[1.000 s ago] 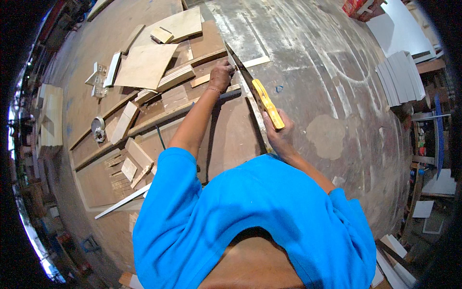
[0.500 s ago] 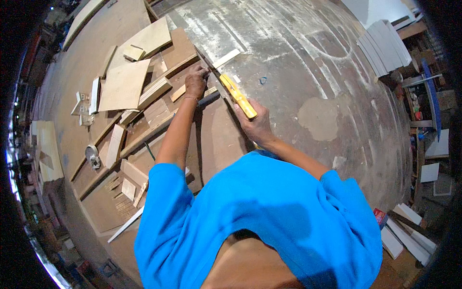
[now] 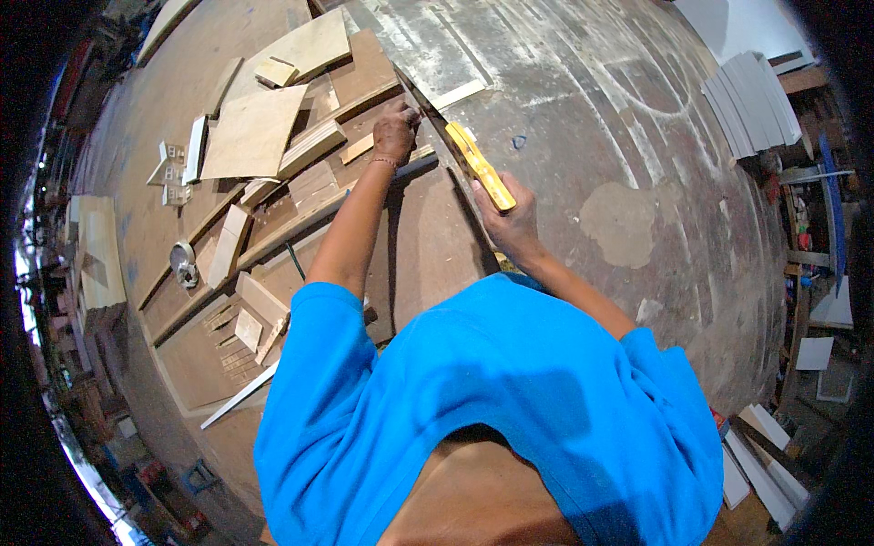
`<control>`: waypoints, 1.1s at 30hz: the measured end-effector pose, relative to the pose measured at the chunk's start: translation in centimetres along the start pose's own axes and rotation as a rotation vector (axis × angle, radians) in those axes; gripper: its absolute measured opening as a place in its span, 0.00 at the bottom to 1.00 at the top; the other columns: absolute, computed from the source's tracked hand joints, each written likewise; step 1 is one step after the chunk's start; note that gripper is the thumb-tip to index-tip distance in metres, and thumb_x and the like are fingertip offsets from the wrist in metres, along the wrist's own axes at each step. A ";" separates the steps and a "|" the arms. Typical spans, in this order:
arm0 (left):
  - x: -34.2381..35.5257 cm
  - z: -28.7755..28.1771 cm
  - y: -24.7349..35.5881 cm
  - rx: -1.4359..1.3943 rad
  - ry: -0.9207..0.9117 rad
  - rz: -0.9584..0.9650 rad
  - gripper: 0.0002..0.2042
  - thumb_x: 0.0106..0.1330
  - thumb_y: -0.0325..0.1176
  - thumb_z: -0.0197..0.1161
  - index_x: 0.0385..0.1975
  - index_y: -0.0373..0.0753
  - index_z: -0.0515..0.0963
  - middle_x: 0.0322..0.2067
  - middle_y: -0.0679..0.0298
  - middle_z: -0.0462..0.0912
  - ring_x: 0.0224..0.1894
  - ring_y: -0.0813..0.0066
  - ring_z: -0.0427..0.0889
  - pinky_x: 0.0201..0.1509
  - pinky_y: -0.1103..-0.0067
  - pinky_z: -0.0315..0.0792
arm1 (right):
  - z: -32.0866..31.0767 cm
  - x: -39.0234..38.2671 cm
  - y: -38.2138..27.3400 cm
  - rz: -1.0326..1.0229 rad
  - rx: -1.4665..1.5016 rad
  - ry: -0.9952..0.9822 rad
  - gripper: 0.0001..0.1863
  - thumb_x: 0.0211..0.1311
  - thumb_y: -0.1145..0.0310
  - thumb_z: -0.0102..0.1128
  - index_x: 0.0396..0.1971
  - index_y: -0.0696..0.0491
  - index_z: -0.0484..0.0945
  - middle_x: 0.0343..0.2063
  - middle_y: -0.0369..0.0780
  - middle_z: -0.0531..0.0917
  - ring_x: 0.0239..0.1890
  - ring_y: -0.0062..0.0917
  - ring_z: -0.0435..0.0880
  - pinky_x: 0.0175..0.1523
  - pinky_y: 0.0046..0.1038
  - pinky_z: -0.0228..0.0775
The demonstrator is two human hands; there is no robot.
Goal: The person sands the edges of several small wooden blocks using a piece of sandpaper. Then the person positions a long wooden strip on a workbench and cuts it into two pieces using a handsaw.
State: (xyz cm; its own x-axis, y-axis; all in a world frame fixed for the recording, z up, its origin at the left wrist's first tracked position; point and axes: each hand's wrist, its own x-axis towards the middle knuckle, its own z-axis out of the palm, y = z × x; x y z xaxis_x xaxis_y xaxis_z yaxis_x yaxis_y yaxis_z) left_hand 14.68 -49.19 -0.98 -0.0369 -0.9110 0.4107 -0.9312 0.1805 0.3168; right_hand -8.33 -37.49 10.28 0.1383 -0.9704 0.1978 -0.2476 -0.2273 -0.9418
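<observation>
My right hand (image 3: 512,221) is wrapped round the lower end of a long yellow tool (image 3: 480,166); its exact kind does not show clearly. The tool slants up and left along a dark edge between the brown boards and the grey surface. To its left, my left hand (image 3: 397,133) is closed, fingers curled down at that edge; whatever they may hold is hidden. A short wood strip (image 3: 357,149) lies beside the left hand. A pale strip (image 3: 457,95) lies just beyond the yellow tool's far end.
On the left lie thin plywood pieces (image 3: 250,136), wooden battens (image 3: 311,148), a tape roll (image 3: 184,264) and a small white model piece (image 3: 173,173). The stained grey surface (image 3: 583,300) spreads to the right. White panels (image 3: 748,105) are stacked at the far right.
The view has shifted, so the boards and both hands appear farther right and slightly higher. My right hand keeps its hold on the yellow tool, and my left hand stays closed by the edge.
</observation>
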 end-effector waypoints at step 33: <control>0.0 0.5 0.5 0.019 0.011 -0.061 0.03 0.48 0.27 0.56 0.19 0.43 0.77 0.27 0.64 0.76 0.36 0.63 0.75 0.33 0.72 0.72 | -2.2 -1.6 -0.9 -0.030 -0.019 0.070 0.09 0.52 0.71 0.58 0.20 0.60 0.71 0.13 0.42 0.73 0.15 0.22 0.73 0.21 0.26 0.62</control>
State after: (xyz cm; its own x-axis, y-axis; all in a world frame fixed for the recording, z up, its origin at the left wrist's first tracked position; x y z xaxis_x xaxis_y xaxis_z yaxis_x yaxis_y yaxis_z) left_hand 14.02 -49.29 -1.24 0.0240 -0.9159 0.4008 -0.9383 0.1177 0.3252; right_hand -10.42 -35.89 11.36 0.0789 -0.9664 0.2446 -0.2627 -0.2569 -0.9301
